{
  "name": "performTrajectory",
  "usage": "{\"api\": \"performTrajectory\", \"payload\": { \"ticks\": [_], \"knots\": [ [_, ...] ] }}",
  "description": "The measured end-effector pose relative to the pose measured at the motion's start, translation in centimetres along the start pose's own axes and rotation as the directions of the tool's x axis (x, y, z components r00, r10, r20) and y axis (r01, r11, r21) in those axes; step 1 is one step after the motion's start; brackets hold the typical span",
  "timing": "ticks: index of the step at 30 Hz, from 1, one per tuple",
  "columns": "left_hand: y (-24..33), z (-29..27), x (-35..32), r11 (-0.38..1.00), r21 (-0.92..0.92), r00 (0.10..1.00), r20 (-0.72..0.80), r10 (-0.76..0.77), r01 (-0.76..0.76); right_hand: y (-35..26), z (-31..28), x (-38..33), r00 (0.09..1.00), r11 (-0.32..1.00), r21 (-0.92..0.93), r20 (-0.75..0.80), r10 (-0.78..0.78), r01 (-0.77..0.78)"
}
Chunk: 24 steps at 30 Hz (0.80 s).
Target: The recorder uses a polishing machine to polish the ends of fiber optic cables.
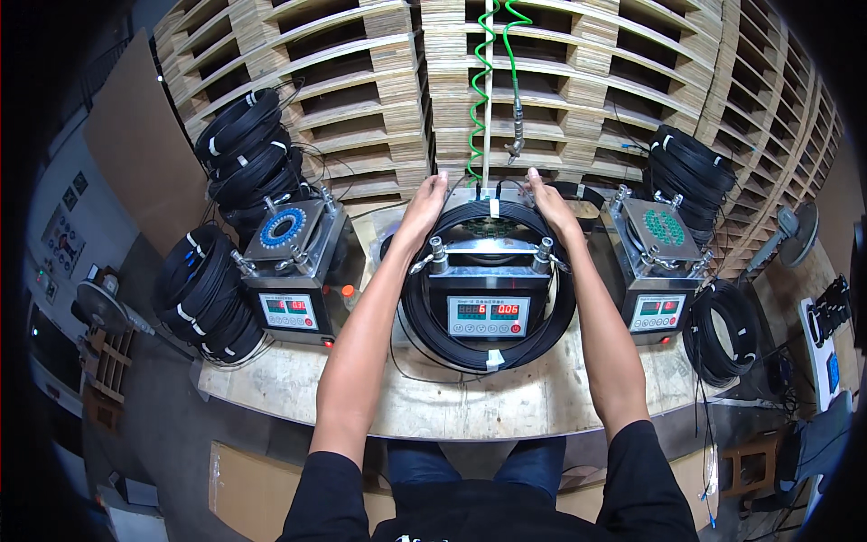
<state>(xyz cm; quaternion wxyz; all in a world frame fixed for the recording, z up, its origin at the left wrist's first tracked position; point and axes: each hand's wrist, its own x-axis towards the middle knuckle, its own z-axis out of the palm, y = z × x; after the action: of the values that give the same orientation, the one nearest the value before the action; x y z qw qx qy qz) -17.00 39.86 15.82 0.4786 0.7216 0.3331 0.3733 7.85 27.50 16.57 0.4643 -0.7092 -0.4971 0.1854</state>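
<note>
A large coil of black cable, bound with white ties, hangs around the middle machine, a metal box with a lit red display and chrome posts on top. Both my arms reach forward on either side of it. My left hand is at the coil's far left, its fingers stretched forward and held close together. On the far right, my right hand also has its fingers extended, beside the coil's upper edge. Neither hand visibly grips anything; whether the palms touch the cable cannot be made out.
Similar machines stand left and right on the wooden table, topped with blue and green rings of small parts. Cable coils are stacked at left and right. A green air hose hangs before stacked pallets.
</note>
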Motion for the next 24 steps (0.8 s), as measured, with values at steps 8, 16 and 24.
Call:
{"api": "performTrajectory", "payload": {
  "ticks": [8,16,24],
  "knots": [
    [0.2,-0.2,-0.6,0.994,0.109,0.973,-0.228,0.021,0.004,-1.0,-0.3,-1.6,1.0,0.99,0.142,-0.01,0.01,-0.008],
    [2.0,0.6,-1.8,0.994,0.08,0.99,-0.12,0.078,-0.069,-0.3,-0.4,-1.8,0.994,0.993,-0.104,-0.106,0.04,-0.051],
    [0.5,0.7,-0.6,0.998,0.048,0.983,-0.179,-0.033,0.042,3.5,-0.1,0.6,0.977,0.985,0.003,-0.127,-0.17,0.172]
  ]
}}
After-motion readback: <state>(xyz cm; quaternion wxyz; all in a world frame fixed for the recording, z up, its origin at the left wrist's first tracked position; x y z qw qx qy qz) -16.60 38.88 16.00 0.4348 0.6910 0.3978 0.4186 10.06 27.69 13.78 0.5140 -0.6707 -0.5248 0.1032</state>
